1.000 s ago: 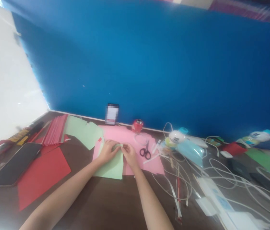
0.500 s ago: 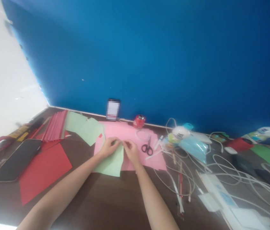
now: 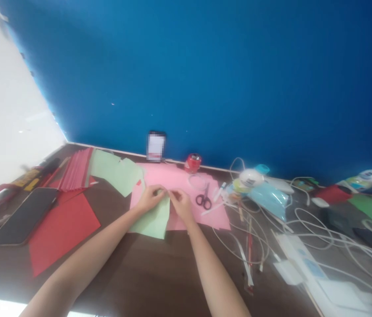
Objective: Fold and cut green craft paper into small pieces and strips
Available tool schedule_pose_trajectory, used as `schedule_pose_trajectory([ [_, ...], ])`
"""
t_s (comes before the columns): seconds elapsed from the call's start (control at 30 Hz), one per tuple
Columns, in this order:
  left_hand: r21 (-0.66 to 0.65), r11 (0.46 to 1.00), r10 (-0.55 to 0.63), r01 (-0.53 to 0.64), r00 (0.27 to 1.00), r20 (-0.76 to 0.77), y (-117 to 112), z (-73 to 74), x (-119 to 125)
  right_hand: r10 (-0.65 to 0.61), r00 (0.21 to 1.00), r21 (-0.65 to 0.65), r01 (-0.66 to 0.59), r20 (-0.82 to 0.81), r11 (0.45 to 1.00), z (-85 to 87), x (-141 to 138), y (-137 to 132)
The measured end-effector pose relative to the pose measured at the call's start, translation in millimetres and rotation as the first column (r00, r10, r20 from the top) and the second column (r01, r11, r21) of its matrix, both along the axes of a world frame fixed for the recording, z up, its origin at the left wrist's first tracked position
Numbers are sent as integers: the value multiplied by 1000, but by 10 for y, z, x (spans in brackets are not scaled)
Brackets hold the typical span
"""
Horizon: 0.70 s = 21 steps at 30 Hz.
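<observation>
A sheet of light green paper (image 3: 155,222) hangs under my hands, over a larger pink sheet (image 3: 181,222) on the desk. My left hand (image 3: 152,198) pinches it near its upper edge. My right hand (image 3: 179,202) is closed too, its fingertips meeting those of the left at the green sheet's upper right corner. The fingers hide what exactly lies between them. Right of my right hand, dark-handled scissors (image 3: 203,201) rest on the pink sheet. A red round tape dispenser or similar red item (image 3: 193,163) stands behind it.
Red paper (image 3: 65,231), a dark phone (image 3: 23,215), a pleated pink-red paper (image 3: 76,169) and another light green piece (image 3: 116,171) lie to the left. White cables (image 3: 321,237), a power strip (image 3: 304,264) and a glue bottle (image 3: 251,177) crowd the right. A blue panel (image 3: 205,79) rises behind.
The view has shifted slightly, so everything sits a little higher in the picture. Both hands keep their pinch at the green paper, with hardly any movement.
</observation>
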<state>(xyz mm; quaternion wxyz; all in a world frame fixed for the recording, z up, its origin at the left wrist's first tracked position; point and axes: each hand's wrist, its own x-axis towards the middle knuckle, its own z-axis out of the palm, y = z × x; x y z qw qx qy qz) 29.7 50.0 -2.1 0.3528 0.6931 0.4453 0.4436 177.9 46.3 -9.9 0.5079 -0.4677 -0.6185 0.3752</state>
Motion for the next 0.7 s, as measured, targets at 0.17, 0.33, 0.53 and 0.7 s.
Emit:
schedule_pose_trajectory([
  [0.17,-27,1000,-5,5,1000,14,16,-18,-1,5,1000,26,-5,-4,1000,9,-17,-14],
  [0.33,-39,999,11,-10,1000,19,22,-32,1,10,1000,35,-10,10,999,7,-26,-23],
  [0.53,-55,998,-11,12,1000,15,10,7,-11,3,1000,25,-3,13,1000,28,-4,-23],
  [0.7,-85,986,-146,142,988,-48,2,113,-56,32,998,-90,-36,-47,995,55,102,29],
])
